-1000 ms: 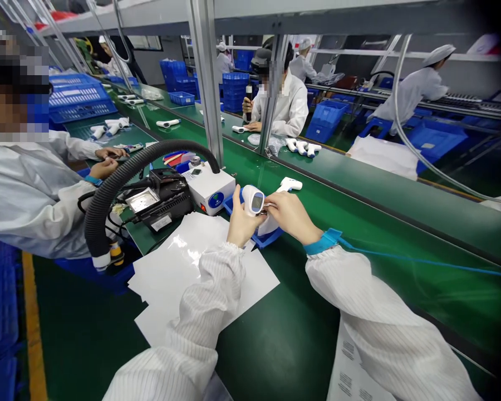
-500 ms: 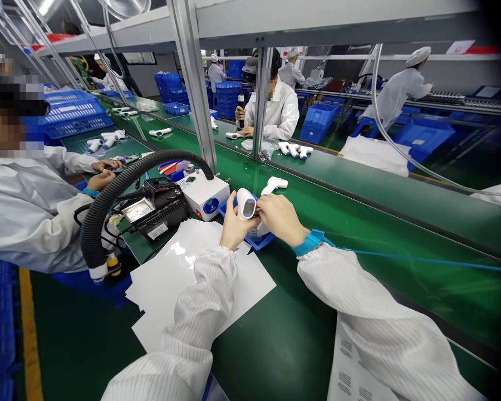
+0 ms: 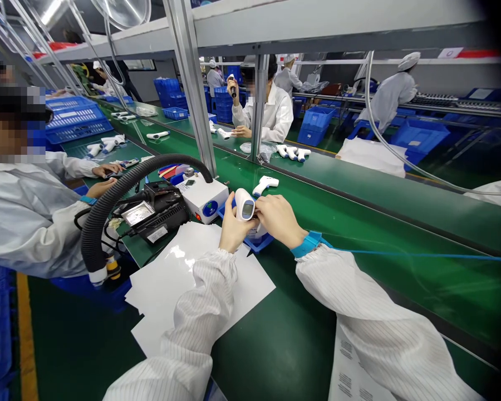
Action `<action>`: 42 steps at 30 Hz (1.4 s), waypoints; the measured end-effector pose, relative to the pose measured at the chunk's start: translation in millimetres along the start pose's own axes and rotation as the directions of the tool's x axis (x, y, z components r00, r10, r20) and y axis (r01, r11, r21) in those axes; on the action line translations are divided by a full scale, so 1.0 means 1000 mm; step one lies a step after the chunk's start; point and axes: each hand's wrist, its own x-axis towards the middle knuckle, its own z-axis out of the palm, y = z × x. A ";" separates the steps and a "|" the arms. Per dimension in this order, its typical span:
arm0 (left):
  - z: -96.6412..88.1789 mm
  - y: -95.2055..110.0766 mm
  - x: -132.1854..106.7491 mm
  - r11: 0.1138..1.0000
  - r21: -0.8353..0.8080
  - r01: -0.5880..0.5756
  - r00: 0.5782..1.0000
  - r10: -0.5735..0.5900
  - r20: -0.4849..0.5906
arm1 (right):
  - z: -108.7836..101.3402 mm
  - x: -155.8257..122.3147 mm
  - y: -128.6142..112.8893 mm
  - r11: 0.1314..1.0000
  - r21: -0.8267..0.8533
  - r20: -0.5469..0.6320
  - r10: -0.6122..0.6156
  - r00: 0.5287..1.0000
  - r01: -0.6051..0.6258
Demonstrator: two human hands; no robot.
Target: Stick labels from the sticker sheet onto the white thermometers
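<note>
My left hand [image 3: 232, 229] is wrapped round a white infrared thermometer [image 3: 245, 205], its small grey screen facing me. My right hand [image 3: 279, 220], with a blue wrist strap [image 3: 308, 244], is closed against the thermometer's right side. Its fingertips are partly hidden there. Below and behind both hands a blue tray [image 3: 259, 243] shows in part, with something white in it that I cannot make out. Just beyond my hands, a second white thermometer [image 3: 267, 184] lies on the green belt.
White sheets [image 3: 171, 289] lie on the bench to the left. Behind them stand a white box unit [image 3: 206, 197] with a black hose [image 3: 104, 206] and a black device [image 3: 156, 211]. A metal post [image 3: 192, 83] rises ahead. Co-workers sit left and across the belt.
My hands hold nearly the same pose on the thermometer. The thermometer on the belt has shifted slightly left. Across the belt, a co-worker's hand has raised a dark-handled object.
</note>
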 end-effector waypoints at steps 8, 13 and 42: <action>0.003 -0.002 -0.001 0.999 -0.005 0.035 0.999 -0.035 -0.005 | 0.001 0.000 -0.002 0.999 0.053 0.003 0.011 1.000 -0.011; -0.001 0.005 -0.012 0.999 -0.022 0.035 0.999 -0.035 -0.026 | 0.000 -0.004 0.008 0.979 0.181 -0.030 0.102 0.994 -0.095; 0.023 0.072 -0.103 0.988 0.142 -0.052 0.981 0.024 0.194 | -0.070 -0.089 -0.039 0.965 0.082 -0.572 -0.159 0.804 0.249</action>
